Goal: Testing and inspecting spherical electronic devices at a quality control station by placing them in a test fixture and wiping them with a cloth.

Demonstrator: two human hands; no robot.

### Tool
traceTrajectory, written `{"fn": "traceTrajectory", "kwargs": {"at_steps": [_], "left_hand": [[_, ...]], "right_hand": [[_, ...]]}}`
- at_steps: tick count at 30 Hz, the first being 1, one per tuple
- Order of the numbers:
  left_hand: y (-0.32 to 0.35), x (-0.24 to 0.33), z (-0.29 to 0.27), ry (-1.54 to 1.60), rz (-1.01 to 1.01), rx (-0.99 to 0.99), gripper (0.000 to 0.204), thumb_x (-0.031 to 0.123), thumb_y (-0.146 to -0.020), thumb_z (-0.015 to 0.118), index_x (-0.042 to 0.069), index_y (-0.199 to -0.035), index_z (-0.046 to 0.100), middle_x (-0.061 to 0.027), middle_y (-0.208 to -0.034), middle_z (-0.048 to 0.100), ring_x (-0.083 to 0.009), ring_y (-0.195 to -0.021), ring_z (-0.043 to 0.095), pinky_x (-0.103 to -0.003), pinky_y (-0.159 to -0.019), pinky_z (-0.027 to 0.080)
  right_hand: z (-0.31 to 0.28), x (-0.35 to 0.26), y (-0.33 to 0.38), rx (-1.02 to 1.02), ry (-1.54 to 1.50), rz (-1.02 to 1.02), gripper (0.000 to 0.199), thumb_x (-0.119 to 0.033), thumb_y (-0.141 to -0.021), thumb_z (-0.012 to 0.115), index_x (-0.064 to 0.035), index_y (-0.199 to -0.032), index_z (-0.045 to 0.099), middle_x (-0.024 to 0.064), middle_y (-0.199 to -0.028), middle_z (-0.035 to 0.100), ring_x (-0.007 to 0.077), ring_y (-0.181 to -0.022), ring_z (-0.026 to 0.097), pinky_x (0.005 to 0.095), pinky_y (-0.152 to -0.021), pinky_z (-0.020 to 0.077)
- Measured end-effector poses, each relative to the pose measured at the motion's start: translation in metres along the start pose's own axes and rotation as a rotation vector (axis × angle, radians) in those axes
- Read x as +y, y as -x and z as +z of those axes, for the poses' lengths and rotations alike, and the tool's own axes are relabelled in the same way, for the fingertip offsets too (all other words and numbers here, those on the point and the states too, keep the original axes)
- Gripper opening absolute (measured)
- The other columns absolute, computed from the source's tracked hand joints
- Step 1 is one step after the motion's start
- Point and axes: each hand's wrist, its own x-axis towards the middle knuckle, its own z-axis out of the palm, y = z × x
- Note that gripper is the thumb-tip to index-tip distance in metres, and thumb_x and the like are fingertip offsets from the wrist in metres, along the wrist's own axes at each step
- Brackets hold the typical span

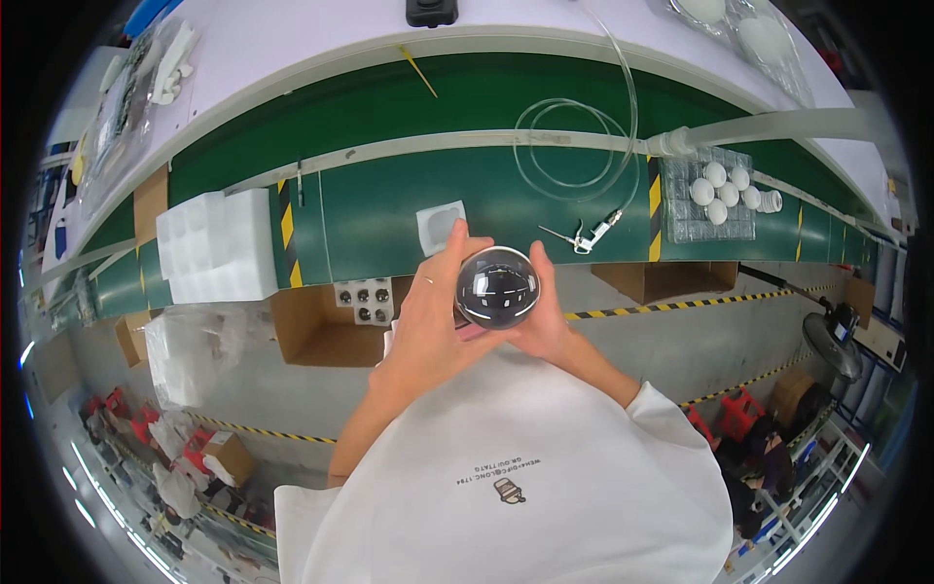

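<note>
Fingers (455,251) wrap round a clear ball (498,288), left hand (425,316) and right hand (547,326) gripping it from either side, in front of the shirt (584,467). Small pad's (440,228) on the bench (375,214) just beyond, and there's an air gun (584,241) lying off to the right.

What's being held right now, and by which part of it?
A glassy ball, held by its sides: the left grip on its left, the right grip on its right. Contact underneath is hidden.
</note>
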Motion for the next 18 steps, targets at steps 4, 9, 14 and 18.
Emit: {"fn": "traceTrajectory", "kwargs": {"at_steps": [4, 9, 14, 18], "left_hand": [[-0.001, 0.0, -0.003, -0.018, 0.003, 0.023, 0.129, 0.012, -0.063, 0.095, 0.007, -0.16, 0.009, -0.0184, -0.137, 0.055, -0.0333, -0.117, 0.063, -0.042, -0.092, 0.058], [-0.002, -0.002, -0.008, -0.039, -0.017, 0.026, 0.13, 0.015, -0.062, 0.095, 0.008, -0.16, 0.01, -0.0172, -0.138, 0.055, -0.0332, -0.119, 0.062, -0.042, -0.092, 0.058], [-0.005, -0.006, -0.011, -0.092, -0.005, 0.028, 0.13, 0.016, -0.061, 0.096, 0.008, -0.16, 0.011, -0.0158, -0.138, 0.055, -0.0328, -0.12, 0.061, -0.042, -0.091, 0.059], [-0.007, -0.009, -0.013, -0.076, -0.007, 0.035, 0.129, 0.017, -0.061, 0.096, 0.009, -0.16, 0.013, -0.0144, -0.138, 0.056, -0.0324, -0.12, 0.059, -0.039, -0.088, 0.059]], "right_hand": [[0.005, -0.005, -0.004, 0.001, 0.031, 0.018, 0.087, -0.079, -0.095, 0.018, -0.0109, -0.13, 0.059, 0.008, -0.127, 0.065, 0.0228, -0.117, 0.064, 0.041, -0.098, 0.0528], [0.01, -0.011, -0.007, -0.089, -0.033, 0.004, 0.077, -0.072, -0.1, 0.026, -0.0066, -0.128, 0.057, 0.0115, -0.122, 0.065, 0.021, -0.111, 0.065, 0.0365, -0.095, 0.0542], [0.015, -0.008, -0.014, 0.021, 0.008, -0.018, 0.075, -0.069, -0.101, 0.026, -0.0065, -0.127, 0.057, 0.0106, -0.118, 0.066, 0.0204, -0.109, 0.065, 0.0363, -0.091, 0.0542], [0.016, -0.007, -0.016, 0.05, 0.014, -0.03, 0.073, -0.067, -0.102, 0.027, -0.006, -0.127, 0.058, 0.0102, -0.116, 0.067, 0.02, -0.108, 0.065, 0.0362, -0.09, 0.0541]]}}
